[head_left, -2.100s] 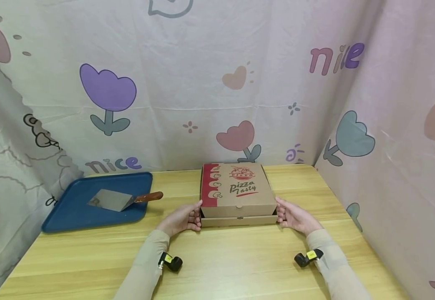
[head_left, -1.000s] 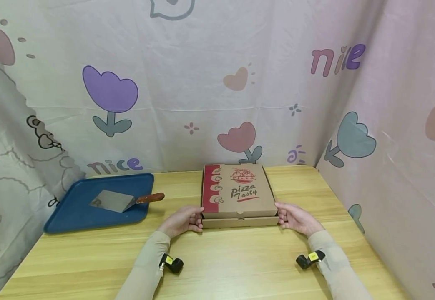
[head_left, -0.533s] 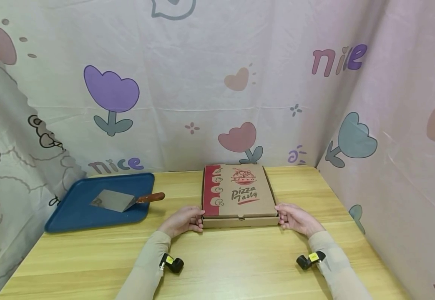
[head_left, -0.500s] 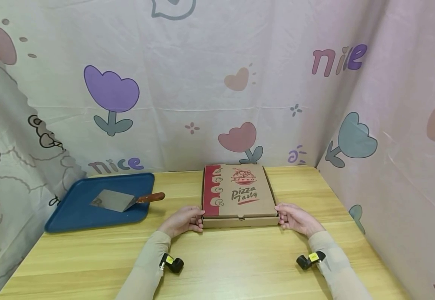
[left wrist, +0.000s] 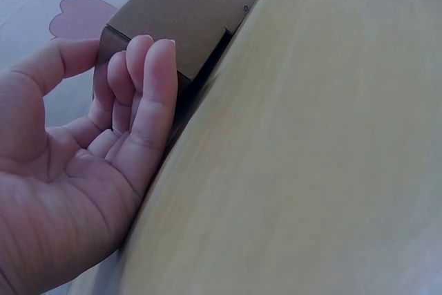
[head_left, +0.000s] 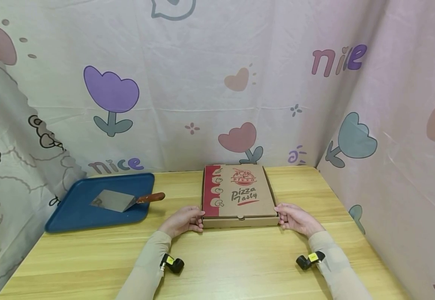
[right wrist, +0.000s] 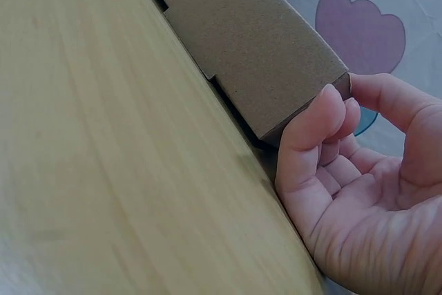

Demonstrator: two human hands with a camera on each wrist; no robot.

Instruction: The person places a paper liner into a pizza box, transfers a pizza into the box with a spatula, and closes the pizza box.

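Observation:
A cardboard pizza box (head_left: 245, 196) with a red strip and printed lettering lies on the table near the back wall, its lid down over the base. At its front left corner, my left hand (head_left: 182, 221) grips the box, thumb at the top edge and fingers bent along the side. My right hand (head_left: 299, 218) grips the front right corner in the same way. Both wrist views show the plain brown front wall of the box, with the left fingers (left wrist: 155, 94) and the right fingers (right wrist: 311, 129) curled at its corners. The inside of the box is hidden.
On the left of the wooden table (head_left: 240, 262) lies a blue tray (head_left: 78, 216). A pizza server (head_left: 114, 201) with a wooden handle rests on it, the handle sticking out past the tray's right edge. A printed cloth (head_left: 187, 62) hangs behind and at both sides.
The lid has come down at the front, closing the dark gap above the base. Both thumbs have lowered with it, while the hands have stayed at the front corners.

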